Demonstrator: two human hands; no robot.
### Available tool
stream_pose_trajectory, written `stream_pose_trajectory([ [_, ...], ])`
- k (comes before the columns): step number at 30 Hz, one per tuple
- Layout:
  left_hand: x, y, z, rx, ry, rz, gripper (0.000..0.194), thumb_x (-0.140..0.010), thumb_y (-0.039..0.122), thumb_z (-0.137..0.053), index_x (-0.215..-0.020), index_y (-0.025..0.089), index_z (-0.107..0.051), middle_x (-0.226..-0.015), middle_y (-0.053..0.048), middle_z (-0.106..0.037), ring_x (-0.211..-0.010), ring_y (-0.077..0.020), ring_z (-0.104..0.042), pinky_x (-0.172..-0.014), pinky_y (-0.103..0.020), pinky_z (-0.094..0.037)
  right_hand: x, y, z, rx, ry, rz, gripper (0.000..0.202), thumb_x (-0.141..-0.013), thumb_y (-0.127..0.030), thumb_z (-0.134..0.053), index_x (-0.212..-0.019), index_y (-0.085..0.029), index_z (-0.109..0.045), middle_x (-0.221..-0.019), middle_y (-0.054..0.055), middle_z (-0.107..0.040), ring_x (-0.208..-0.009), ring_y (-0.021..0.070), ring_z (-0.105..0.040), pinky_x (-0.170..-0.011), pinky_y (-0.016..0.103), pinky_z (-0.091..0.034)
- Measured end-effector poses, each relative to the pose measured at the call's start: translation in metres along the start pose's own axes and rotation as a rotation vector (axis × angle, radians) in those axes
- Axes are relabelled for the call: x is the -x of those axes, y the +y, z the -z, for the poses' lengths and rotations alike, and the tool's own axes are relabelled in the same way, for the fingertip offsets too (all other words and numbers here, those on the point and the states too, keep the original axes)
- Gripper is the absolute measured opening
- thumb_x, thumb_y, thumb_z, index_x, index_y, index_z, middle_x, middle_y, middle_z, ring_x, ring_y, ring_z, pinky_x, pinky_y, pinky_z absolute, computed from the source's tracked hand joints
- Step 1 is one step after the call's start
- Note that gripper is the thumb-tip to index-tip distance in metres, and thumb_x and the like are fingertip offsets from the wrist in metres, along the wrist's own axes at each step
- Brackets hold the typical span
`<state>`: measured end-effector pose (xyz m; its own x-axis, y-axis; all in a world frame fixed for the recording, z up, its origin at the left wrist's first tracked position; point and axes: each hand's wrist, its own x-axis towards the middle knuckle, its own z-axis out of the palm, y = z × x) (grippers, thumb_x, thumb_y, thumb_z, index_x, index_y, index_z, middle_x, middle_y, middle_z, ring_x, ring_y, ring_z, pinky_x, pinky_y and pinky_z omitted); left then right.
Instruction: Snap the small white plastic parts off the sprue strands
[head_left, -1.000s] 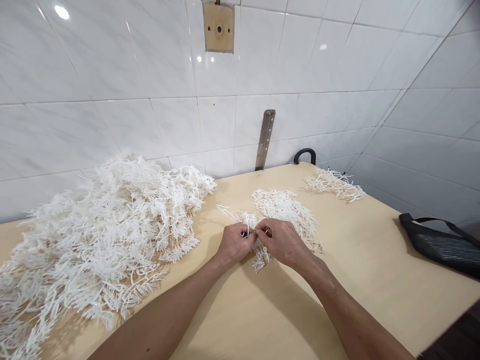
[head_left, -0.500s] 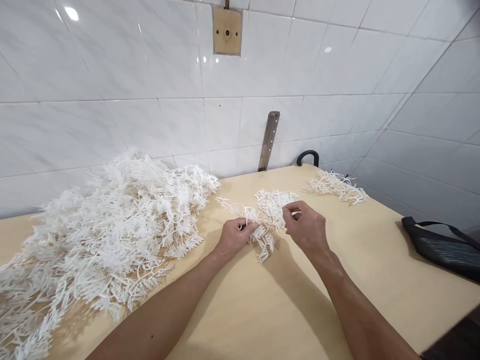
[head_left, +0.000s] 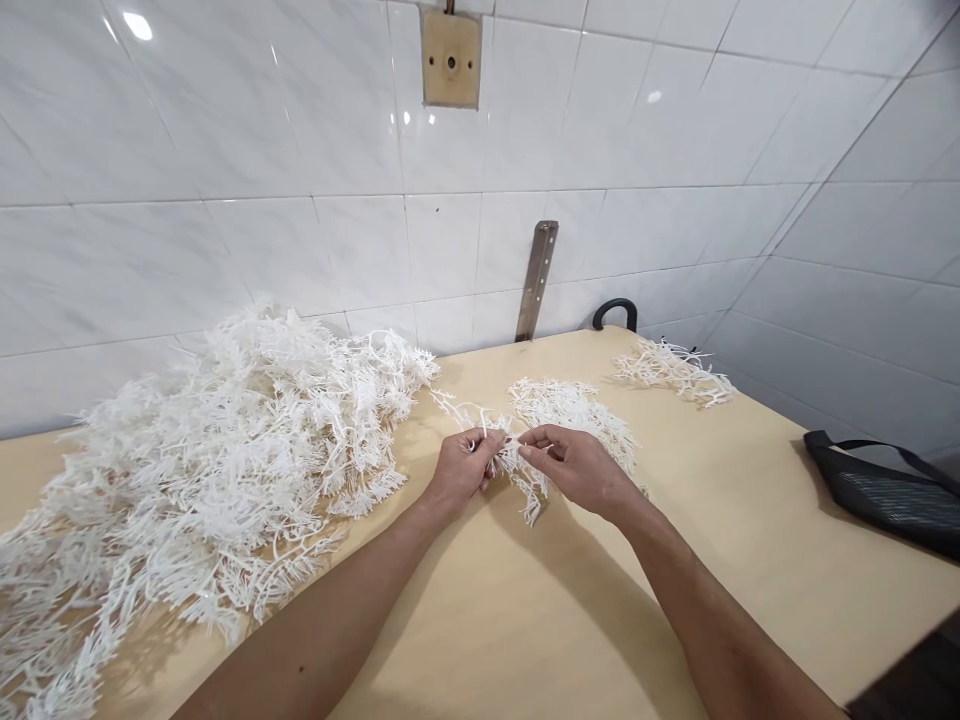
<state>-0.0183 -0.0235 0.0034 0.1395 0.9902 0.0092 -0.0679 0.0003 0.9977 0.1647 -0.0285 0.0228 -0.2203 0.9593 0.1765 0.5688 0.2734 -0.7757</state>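
Observation:
My left hand (head_left: 466, 466) is closed around a white plastic artificial branch (head_left: 529, 490), whose thin stem sticks out up and to the left while its feathery end hangs to the right. Close beside it, my right hand (head_left: 574, 465) pinches at the same branch, thumb and fingertips together near the left fingertips. What exactly lies between the right fingertips is too small to make out. Just behind my right hand lies a small heap of short white sprigs (head_left: 566, 405), partly covered by that hand.
A large pile of white artificial branches (head_left: 247, 470) fills the table's left side. Bare white stems (head_left: 671, 372) lie at the back right. A black bag (head_left: 889, 490) rests at the right edge. A metal strip (head_left: 537, 282) and a black curved handle (head_left: 616, 312) stand by the tiled wall.
My right hand has moved left and slightly down from over the small heap to the branch, meeting my left hand. The left hand keeps its hold in nearly the same place.

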Motion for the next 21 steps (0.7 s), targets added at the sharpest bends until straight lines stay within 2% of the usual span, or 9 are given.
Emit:
stream_pose_trajectory([
  [4, -0.001, 0.000, 0.000, 0.049, -0.004, -0.010, 0.046, -0.075, 0.060, -0.066, -0.066, 0.015, -0.058, -0.051, 0.003, -0.048, -0.041, -0.0063, -0.039, -0.038, -0.019, -0.031, -0.001, 0.003, -0.003, -0.062, 0.003, -0.024, 0.027, -0.083, -0.044, -0.059, -0.087, -0.020, -0.070, -0.076, 0.002, -0.069, -0.061, 0.0141, -0.057, -0.055, 0.026, -0.044],
  [8, -0.002, -0.002, 0.000, 0.096, -0.035, -0.002, 0.046, -0.075, 0.060, -0.066, -0.065, 0.016, -0.056, -0.055, 0.002, -0.051, -0.044, -0.0067, -0.042, -0.038, -0.019, -0.033, -0.001, 0.004, -0.004, -0.161, 0.015, -0.069, 0.028, -0.082, -0.045, -0.060, -0.088, -0.019, -0.069, -0.075, 0.002, -0.068, -0.054, 0.0125, -0.056, -0.048, 0.024, -0.042],
  [13, 0.000, 0.000, 0.001, 0.001, -0.100, 0.007, 0.039, -0.069, 0.051, -0.075, -0.071, 0.014, -0.061, -0.056, 0.002, -0.053, -0.043, -0.0062, -0.043, -0.040, -0.020, -0.035, -0.001, 0.003, -0.004, -0.230, 0.026, -0.101, 0.027, -0.081, -0.045, -0.063, -0.087, -0.019, -0.067, -0.075, 0.002, -0.069, -0.047, 0.0102, -0.052, -0.042, 0.023, -0.042],
  [18, 0.000, 0.001, 0.001, -0.024, -0.094, 0.021, 0.036, -0.070, 0.047, -0.074, -0.069, 0.014, -0.060, -0.055, 0.002, -0.052, -0.043, -0.0065, -0.044, -0.040, -0.019, -0.035, -0.002, 0.011, -0.002, -0.301, -0.049, -0.118, 0.032, -0.080, -0.044, -0.065, -0.098, -0.018, -0.066, -0.072, 0.002, -0.068, -0.043, 0.0108, -0.053, -0.040, 0.024, -0.045],
  [21, -0.001, 0.001, 0.001, 0.001, -0.077, 0.036, 0.036, -0.071, 0.047, -0.073, -0.067, 0.014, -0.059, -0.051, 0.003, -0.050, -0.043, -0.0067, -0.043, -0.040, -0.019, -0.035, -0.003, 0.015, 0.001, -0.242, 0.003, -0.130, 0.031, -0.080, -0.042, -0.064, -0.100, -0.018, -0.066, -0.075, 0.002, -0.069, -0.045, 0.0112, -0.056, -0.041, 0.024, -0.047],
])
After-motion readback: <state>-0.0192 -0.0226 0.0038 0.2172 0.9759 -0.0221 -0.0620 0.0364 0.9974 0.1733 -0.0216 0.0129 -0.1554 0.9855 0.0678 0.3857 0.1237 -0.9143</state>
